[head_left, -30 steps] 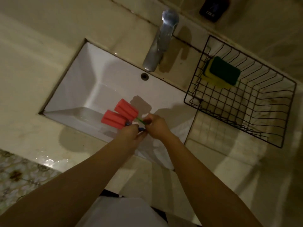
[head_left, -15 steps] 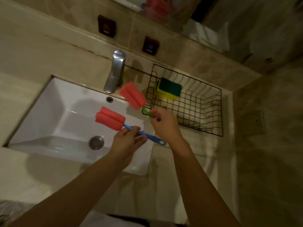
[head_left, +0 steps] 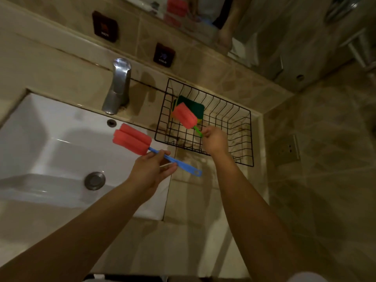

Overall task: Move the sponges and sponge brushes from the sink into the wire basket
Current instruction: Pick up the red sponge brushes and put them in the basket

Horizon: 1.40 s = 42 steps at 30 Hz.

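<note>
My left hand (head_left: 151,170) grips the blue handle of a sponge brush (head_left: 132,141) whose pink foam head hangs over the right side of the white sink (head_left: 40,139). My right hand (head_left: 214,140) holds the green handle of a second pink sponge brush (head_left: 184,115), its head inside the black wire basket (head_left: 247,139). A green and yellow sponge (head_left: 194,106) lies in the basket's far left corner, partly hidden behind that foam head.
A chrome faucet (head_left: 118,86) stands behind the sink, with a drain (head_left: 95,180) in the basin. Two dark hot and cold controls (head_left: 164,55) sit on the tiled wall. A mirror edge runs along the top. The beige counter (head_left: 193,200) is wet near the basket.
Both brushes were lifted out of the sink. My right hand carried the green-handled brush right over the basket rim; my left hand raised the blue-handled one and shifted slightly right.
</note>
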Tool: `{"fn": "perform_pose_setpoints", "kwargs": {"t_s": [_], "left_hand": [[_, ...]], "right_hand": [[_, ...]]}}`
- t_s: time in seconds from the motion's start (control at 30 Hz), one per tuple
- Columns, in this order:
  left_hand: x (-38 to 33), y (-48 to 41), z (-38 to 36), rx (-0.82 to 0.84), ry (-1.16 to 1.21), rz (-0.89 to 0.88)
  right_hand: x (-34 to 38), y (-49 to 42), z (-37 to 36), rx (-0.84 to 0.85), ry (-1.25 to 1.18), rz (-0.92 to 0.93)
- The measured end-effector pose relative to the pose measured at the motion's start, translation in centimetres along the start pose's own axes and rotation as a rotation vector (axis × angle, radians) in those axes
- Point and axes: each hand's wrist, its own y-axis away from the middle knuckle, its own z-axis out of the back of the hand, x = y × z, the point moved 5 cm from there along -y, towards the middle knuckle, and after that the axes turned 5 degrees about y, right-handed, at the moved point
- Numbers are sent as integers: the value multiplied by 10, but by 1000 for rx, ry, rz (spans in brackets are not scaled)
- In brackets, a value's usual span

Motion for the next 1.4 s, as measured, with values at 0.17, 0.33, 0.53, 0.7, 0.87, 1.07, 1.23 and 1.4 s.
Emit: {"fn": "perform_pose_setpoints", "kwargs": {"t_s": [0.17, 0.33, 0.53, 0.7, 0.87, 1.07, 1.23, 1.4], "left_hand": [[-5, -2, 17, 6, 29, 14], [-9, -5, 32, -39, 45, 13], [-6, -3, 29, -55, 57, 31], [-4, -1, 22, -33, 65, 55], [-3, -5, 20, -6, 33, 26], [2, -6, 20, 2, -30, 48], [5, -4, 9, 36, -74, 48], [-4, -8, -18, 101, -134, -1]], "right_hand": [[-2, -25, -12, 26, 93, -39], [10, -30, -14, -31, 17, 40], [21, -30, 14, -162, 95, 216], [0, -33, 5, -99, 378, 202], [0, -36, -16, -97, 450, 165], [3, -44, -28, -43, 246, 85], [18, -18, -11, -98, -5, 124], [56, 38, 1, 276, -351, 293]]}}
